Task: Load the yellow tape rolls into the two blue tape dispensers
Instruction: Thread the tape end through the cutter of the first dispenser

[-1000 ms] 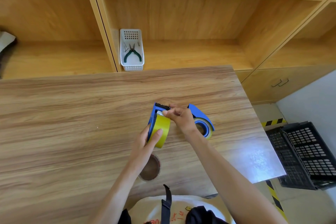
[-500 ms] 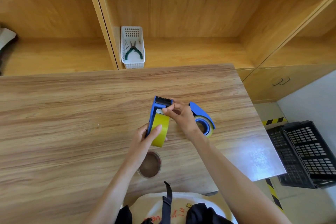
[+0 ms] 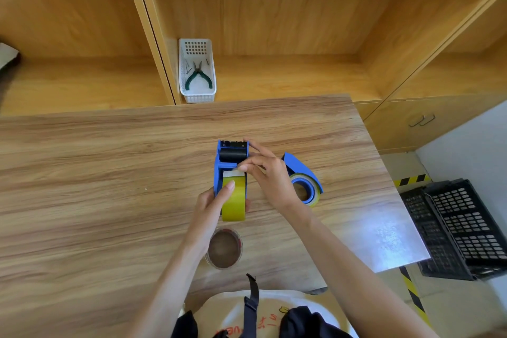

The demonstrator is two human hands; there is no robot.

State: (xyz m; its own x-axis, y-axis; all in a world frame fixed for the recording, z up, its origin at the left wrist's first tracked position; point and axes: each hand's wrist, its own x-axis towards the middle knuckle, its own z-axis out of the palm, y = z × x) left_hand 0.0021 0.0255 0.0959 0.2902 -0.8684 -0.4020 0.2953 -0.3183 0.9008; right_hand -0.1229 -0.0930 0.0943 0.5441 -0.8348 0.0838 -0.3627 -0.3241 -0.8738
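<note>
A blue tape dispenser [image 3: 222, 165] stands on edge at the table's middle with a yellow tape roll [image 3: 234, 202] seated in it. My left hand [image 3: 212, 207] grips the dispenser and roll, index finger lying on the yellow tape. My right hand [image 3: 267, 173] pinches the white free end of the tape [image 3: 231, 173] just below the black roller. To the right lies the second blue dispenser [image 3: 299, 170], on its side, with a yellow roll [image 3: 311, 195] inside it.
A brown tape roll [image 3: 224, 248] lies flat near the table's front edge, under my left wrist. A white basket [image 3: 196, 71] with pliers sits on the shelf behind the table. Black crates [image 3: 461, 228] stand on the floor to the right.
The dispenser has turned so its roller end points straight away from me. My right hand shifted slightly right, now pinching the tape's white end below the roller.
</note>
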